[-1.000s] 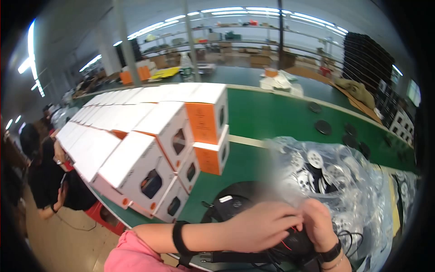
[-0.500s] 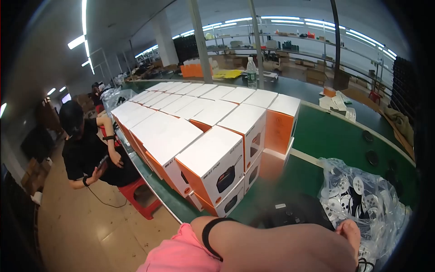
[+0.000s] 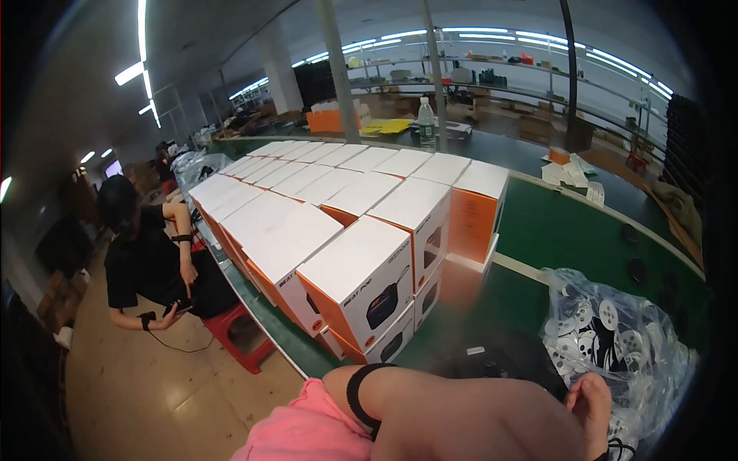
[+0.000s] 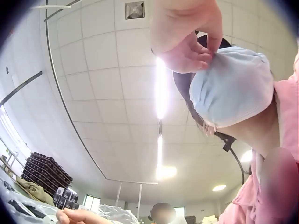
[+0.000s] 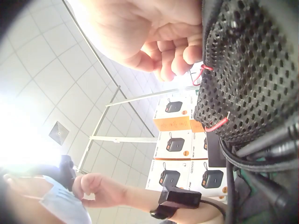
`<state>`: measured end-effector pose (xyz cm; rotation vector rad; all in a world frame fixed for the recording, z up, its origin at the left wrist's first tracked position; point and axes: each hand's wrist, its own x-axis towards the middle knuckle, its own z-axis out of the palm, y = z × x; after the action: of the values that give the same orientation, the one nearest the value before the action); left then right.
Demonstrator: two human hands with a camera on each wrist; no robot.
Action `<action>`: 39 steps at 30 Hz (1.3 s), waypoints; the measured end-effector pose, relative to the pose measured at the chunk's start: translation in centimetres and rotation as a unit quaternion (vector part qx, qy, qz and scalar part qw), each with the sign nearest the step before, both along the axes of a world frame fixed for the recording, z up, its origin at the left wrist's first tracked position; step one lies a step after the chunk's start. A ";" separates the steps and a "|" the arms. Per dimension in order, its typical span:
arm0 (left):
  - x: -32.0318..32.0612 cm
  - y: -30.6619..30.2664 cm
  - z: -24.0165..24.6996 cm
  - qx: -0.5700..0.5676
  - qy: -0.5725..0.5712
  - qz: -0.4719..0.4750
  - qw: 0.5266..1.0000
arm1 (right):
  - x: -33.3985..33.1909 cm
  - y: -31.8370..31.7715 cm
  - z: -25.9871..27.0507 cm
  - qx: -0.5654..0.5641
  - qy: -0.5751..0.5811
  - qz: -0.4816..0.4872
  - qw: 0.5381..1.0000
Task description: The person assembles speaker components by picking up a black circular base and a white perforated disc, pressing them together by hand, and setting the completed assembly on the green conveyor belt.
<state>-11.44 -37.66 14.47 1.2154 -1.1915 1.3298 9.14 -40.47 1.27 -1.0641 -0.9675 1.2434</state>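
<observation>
My left hand (image 4: pixel 187 32) is raised to my face, its thumb and fingers pinching the upper edge of a light blue face mask (image 4: pixel 233 86). In the head view the left forearm (image 3: pixel 477 415) crosses the bottom. Low over the table, my right hand (image 3: pixel 590 403) has loosely curled fingers with nothing seen between them. Beside those fingers, in the right wrist view, is a black mesh pouch (image 5: pixel 252 70) with short red wires (image 5: pixel 217 125) and black cables (image 5: pixel 261 156). A black item with a white label (image 3: pixel 477 350) lies behind the forearm.
Stacked white and orange speaker boxes (image 3: pixel 361 284) fill the table's left. A clear plastic bag of white discs (image 3: pixel 615 330) lies at the right, with dark round pieces (image 3: pixel 635 269) beyond. Someone in black (image 3: pixel 138 246) sits left on a red stool (image 3: pixel 238 338).
Both hands were together at the black item with the red wire; the left has since risen to the mask while the right stays low. The head view has swung left.
</observation>
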 end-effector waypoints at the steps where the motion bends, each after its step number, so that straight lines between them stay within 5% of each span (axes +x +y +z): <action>1: 0.1 -0.1 0.0 0.000 0.001 0.004 1.000 | 0.1 0.0 -0.1 -0.003 0.002 -0.001 1.000; 7: 0.1 -0.8 0.6 0.033 -0.100 0.014 0.994 | 1.2 0.3 -0.9 0.010 -0.029 0.001 1.000; 9: -0.4 -5.5 -0.3 -0.291 -0.067 0.073 0.951 | 1.0 0.5 -1.1 0.028 -0.020 0.013 0.999; 12: 0.4 -3.2 0.1 -0.195 -0.103 0.062 0.973 | 1.1 0.3 -1.1 0.014 -0.008 0.003 1.000; 16: 0.8 -2.3 0.0 -0.201 -0.113 0.061 0.971 | 0.8 0.3 -0.8 -0.002 -0.002 -0.002 1.000; 18: 0.3 -0.5 0.5 -0.037 -0.047 0.012 0.998 | 0.5 0.1 -0.6 0.002 -0.005 -0.006 1.000; 21: 0.6 -2.3 -0.6 -0.151 -0.009 0.022 0.988 | 0.5 0.1 -0.8 0.002 -0.002 -0.014 1.000; 33: -2.6 -0.9 0.4 -0.093 0.217 0.051 0.970 | -0.4 -0.1 0.3 -0.001 -0.005 -0.020 1.000; 34: -1.5 -1.0 0.2 -0.090 0.217 0.046 0.971 | -0.4 -0.1 0.3 0.005 -0.005 -0.015 1.000; 36: 1.4 -2.1 -0.7 -0.128 -0.034 0.096 0.987 | -0.2 0.0 0.2 0.009 -0.003 -0.006 1.000; 39: 1.1 -4.3 -0.8 -0.243 0.021 0.083 0.966 | 0.1 -0.1 0.2 0.016 0.012 0.009 1.000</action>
<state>-10.31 -41.97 13.66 0.9901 -0.6820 1.5959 9.24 -40.54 1.43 -1.0155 -0.9773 1.2499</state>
